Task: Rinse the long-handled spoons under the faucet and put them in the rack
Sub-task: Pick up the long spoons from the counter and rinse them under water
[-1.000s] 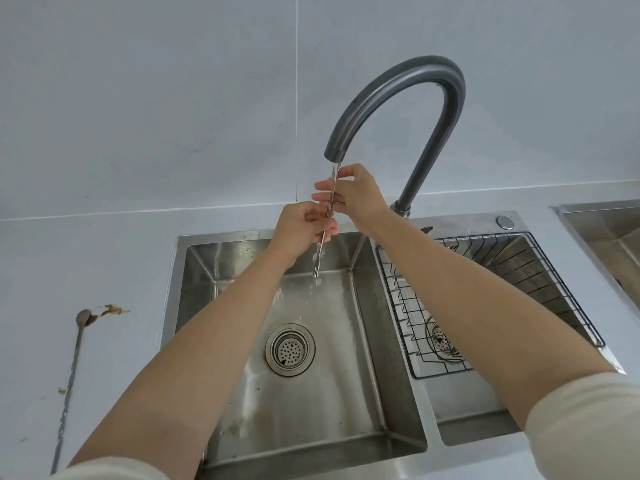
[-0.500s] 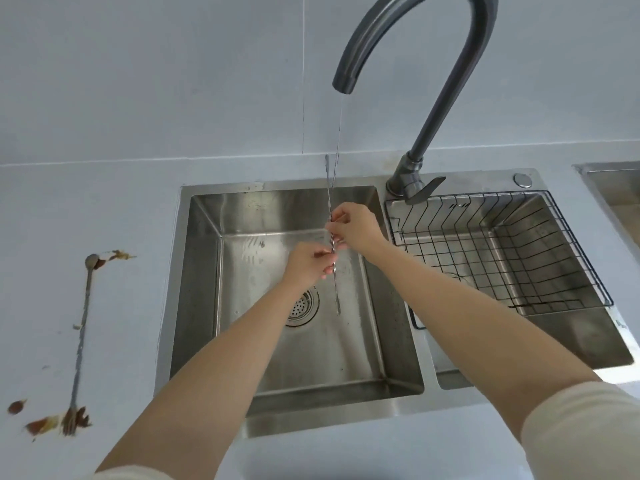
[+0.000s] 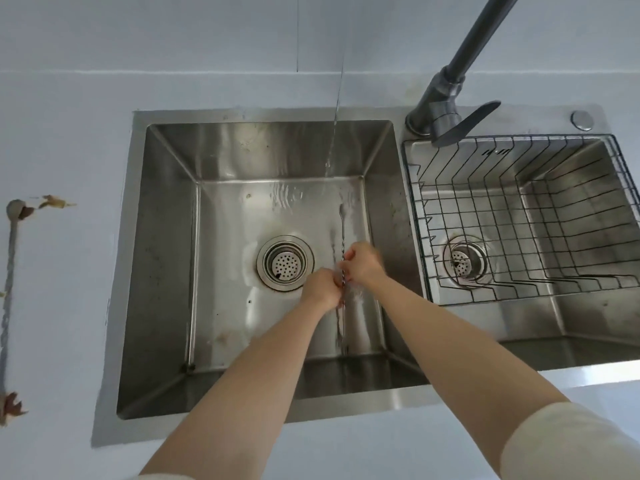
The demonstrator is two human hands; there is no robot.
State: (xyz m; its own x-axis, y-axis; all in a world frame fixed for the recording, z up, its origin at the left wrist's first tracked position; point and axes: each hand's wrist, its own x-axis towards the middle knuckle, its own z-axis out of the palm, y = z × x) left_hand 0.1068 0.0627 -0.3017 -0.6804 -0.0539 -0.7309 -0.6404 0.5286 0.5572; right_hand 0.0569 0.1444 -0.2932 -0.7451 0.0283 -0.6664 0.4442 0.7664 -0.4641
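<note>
A thin long-handled metal spoon (image 3: pixel 342 233) is held upright low over the left sink basin (image 3: pixel 166 258). My left hand (image 3: pixel 322 287) and my right hand (image 3: pixel 362 261) both pinch its twisted handle near the middle. A thin water stream (image 3: pixel 333 140) falls from the dark grey faucet (image 3: pixel 450 88), whose spout is out of view at the top, and lands just beyond the spoon's far end. A second long spoon (image 3: pixel 8 289) lies on the counter at far left, dirty with brown bits. The black wire rack (image 3: pixel 519 216) sits in the right basin with no spoon in it.
The left basin has a round drain strainer (image 3: pixel 284 265) left of my hands. Another drain (image 3: pixel 464 261) shows under the rack. Brown food scraps (image 3: pixel 55 201) lie on the white counter by the second spoon. A round button (image 3: pixel 582 119) sits behind the rack.
My hands and the spoon dropped from just under the spout down into the left basin. The camera tilted downward, so the faucet's arch left the view.
</note>
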